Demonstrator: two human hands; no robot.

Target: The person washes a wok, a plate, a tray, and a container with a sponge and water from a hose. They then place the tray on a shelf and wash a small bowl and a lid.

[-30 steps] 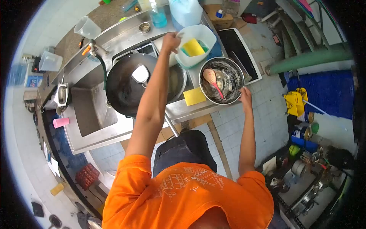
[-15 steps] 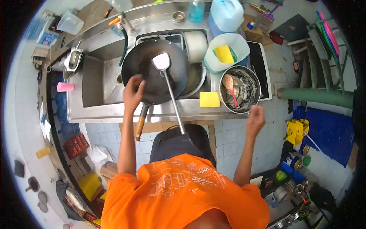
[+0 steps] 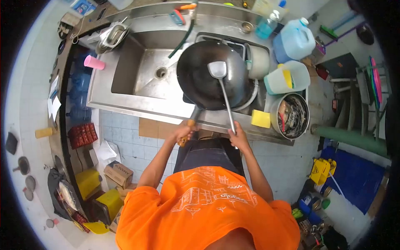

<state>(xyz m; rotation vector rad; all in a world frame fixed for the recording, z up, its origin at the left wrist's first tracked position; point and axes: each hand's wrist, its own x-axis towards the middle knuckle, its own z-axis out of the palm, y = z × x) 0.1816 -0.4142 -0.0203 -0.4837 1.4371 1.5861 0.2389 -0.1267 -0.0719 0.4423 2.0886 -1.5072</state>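
A dark wok (image 3: 193, 68) sits at the right part of the steel sink counter, over other cookware. My left hand (image 3: 184, 132) is closed round its wooden-ended handle, which sticks out over the front edge. A long metal wok spatula (image 3: 228, 98) rests with its blade inside the wok. Its shaft end is gripped by my right hand (image 3: 238, 136). To the right stands a pot (image 3: 300, 109) smeared inside with whitish residue, holding a spoon with a red handle (image 3: 283, 121). Between wok and pot lies a yellow sponge (image 3: 261, 118).
An open sink basin (image 3: 146, 66) with a drain is on the left, a pink cup (image 3: 94, 62) beside it. Behind the pot are a cut plastic container (image 3: 273, 81) holding a yellow sponge, a blue-liquid jug (image 3: 293, 39) and a soap bottle (image 3: 265, 27). A tap hose (image 3: 185, 39) hangs nearby.
My left hand has gone from the wok's rim to its handle and closed on it. My right hand has left the pot's side and taken hold of the spatula. The view has shifted left.
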